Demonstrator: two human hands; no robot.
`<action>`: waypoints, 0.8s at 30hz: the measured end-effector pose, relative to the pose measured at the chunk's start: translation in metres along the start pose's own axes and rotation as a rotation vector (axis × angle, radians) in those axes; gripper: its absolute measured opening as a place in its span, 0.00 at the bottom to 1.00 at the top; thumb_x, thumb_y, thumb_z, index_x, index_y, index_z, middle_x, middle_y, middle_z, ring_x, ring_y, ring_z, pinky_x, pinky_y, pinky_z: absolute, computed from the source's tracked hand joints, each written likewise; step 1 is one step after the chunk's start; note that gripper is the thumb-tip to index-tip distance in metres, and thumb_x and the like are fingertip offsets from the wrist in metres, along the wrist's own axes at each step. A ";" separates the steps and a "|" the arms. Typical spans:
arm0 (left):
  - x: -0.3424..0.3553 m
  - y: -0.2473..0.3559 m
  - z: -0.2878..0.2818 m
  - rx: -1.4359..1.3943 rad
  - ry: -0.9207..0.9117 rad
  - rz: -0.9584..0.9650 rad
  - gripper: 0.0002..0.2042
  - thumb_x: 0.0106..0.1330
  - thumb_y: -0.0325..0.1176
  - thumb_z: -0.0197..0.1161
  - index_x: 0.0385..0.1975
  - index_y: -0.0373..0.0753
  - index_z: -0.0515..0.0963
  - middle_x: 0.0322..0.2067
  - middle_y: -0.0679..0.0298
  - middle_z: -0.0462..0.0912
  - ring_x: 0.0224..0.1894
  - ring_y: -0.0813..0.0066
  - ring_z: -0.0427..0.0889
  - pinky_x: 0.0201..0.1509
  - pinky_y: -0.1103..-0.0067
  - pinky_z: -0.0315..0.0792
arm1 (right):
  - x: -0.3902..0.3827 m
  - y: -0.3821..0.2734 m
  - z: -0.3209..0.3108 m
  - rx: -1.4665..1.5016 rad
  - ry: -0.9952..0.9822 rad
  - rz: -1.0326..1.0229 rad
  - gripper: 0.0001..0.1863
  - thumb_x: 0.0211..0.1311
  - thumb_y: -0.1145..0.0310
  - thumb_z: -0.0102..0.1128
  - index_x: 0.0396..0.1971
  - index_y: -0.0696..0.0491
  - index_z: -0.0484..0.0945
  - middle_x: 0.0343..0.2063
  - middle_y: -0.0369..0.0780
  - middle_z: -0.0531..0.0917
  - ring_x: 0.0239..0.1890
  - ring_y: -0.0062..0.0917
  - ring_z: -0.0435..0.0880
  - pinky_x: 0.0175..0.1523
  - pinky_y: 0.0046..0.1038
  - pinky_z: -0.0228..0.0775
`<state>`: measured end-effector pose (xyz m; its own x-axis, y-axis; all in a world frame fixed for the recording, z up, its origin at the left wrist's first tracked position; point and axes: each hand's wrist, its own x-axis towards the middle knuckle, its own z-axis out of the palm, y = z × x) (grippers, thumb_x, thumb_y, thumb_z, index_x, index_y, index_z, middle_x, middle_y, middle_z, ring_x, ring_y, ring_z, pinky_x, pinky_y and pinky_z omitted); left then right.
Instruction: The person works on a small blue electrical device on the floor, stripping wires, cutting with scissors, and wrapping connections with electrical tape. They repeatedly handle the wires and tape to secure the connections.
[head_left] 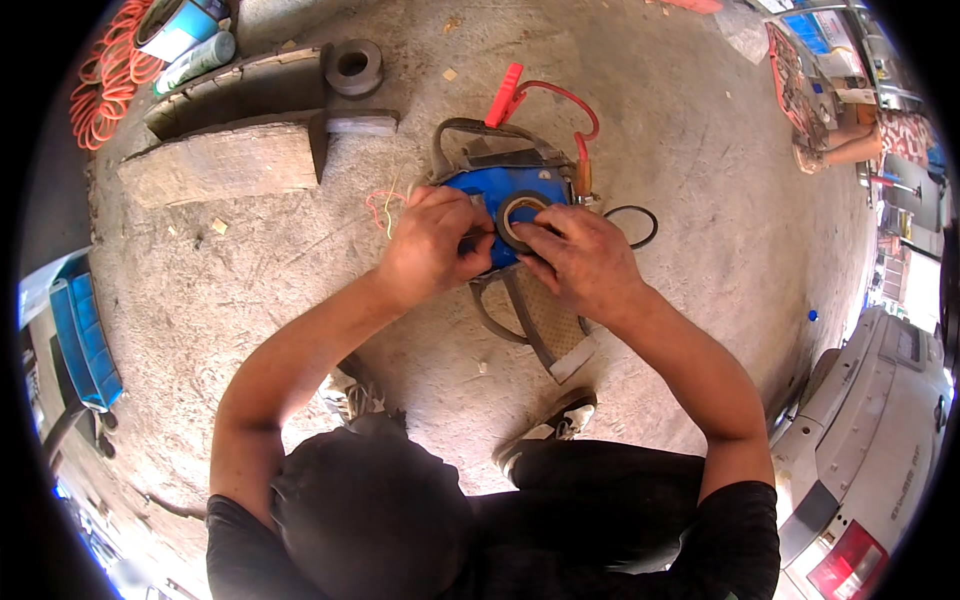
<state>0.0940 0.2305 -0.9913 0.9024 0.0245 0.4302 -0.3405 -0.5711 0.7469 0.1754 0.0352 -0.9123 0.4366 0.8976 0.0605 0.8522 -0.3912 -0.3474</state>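
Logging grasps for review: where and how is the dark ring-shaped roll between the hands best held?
Probably grip the dark roll by its right rim, from the right: its hollow centre should admit a fingertip, while the left hand sits close at left.

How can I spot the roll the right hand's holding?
On the concrete floor, find the blue object. Over it, the right hand holds a dark roll. It's pale around its hole, unlike the all-grey roll near the wooden block.
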 end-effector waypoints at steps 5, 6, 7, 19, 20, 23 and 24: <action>-0.001 0.000 0.001 0.043 0.020 0.064 0.12 0.38 0.24 0.67 0.25 0.41 0.75 0.30 0.65 0.78 0.39 0.64 0.77 0.46 0.71 0.65 | 0.000 -0.002 -0.003 -0.011 -0.042 0.022 0.17 0.49 0.67 0.68 0.41 0.48 0.80 0.36 0.35 0.78 0.38 0.30 0.80 0.41 0.34 0.73; 0.000 0.001 0.001 0.050 0.026 0.068 0.12 0.38 0.24 0.67 0.25 0.41 0.75 0.31 0.65 0.78 0.40 0.64 0.77 0.47 0.71 0.64 | 0.000 -0.003 -0.004 -0.011 -0.055 0.028 0.16 0.49 0.66 0.68 0.41 0.48 0.80 0.36 0.35 0.78 0.38 0.30 0.80 0.41 0.34 0.73; -0.001 0.000 0.001 0.051 0.032 0.090 0.12 0.38 0.24 0.67 0.25 0.41 0.75 0.31 0.66 0.78 0.40 0.65 0.76 0.46 0.71 0.64 | 0.001 -0.004 -0.005 -0.024 -0.081 0.045 0.16 0.49 0.66 0.68 0.41 0.47 0.80 0.36 0.34 0.78 0.38 0.30 0.80 0.41 0.34 0.73; -0.002 -0.003 0.001 0.020 0.076 0.119 0.13 0.38 0.25 0.69 0.25 0.41 0.75 0.31 0.64 0.79 0.38 0.63 0.77 0.46 0.70 0.65 | 0.015 -0.002 0.002 -0.114 -0.084 0.034 0.10 0.53 0.69 0.56 0.36 0.50 0.80 0.35 0.36 0.78 0.38 0.31 0.79 0.41 0.34 0.73; -0.002 -0.002 0.001 0.021 0.074 0.119 0.13 0.39 0.25 0.70 0.26 0.41 0.75 0.31 0.64 0.79 0.38 0.63 0.77 0.46 0.70 0.65 | 0.013 -0.001 0.005 -0.108 -0.071 0.030 0.10 0.53 0.68 0.57 0.36 0.50 0.80 0.35 0.36 0.77 0.38 0.31 0.79 0.41 0.34 0.73; -0.001 0.000 -0.001 0.031 0.065 0.127 0.12 0.41 0.26 0.71 0.26 0.41 0.76 0.31 0.64 0.79 0.38 0.63 0.77 0.47 0.70 0.65 | 0.012 0.001 0.005 -0.022 -0.024 0.018 0.10 0.53 0.66 0.62 0.36 0.50 0.80 0.37 0.36 0.77 0.39 0.31 0.78 0.43 0.34 0.72; -0.001 0.000 -0.001 0.035 0.062 0.131 0.12 0.41 0.26 0.72 0.26 0.41 0.76 0.31 0.64 0.79 0.38 0.63 0.77 0.47 0.70 0.65 | 0.013 0.001 0.004 0.018 -0.006 0.014 0.11 0.52 0.65 0.64 0.36 0.50 0.79 0.37 0.36 0.77 0.39 0.31 0.78 0.43 0.34 0.72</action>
<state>0.0927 0.2308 -0.9911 0.8326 -0.0023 0.5539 -0.4439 -0.6010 0.6647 0.1806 0.0469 -0.9155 0.4470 0.8932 0.0494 0.8404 -0.4004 -0.3652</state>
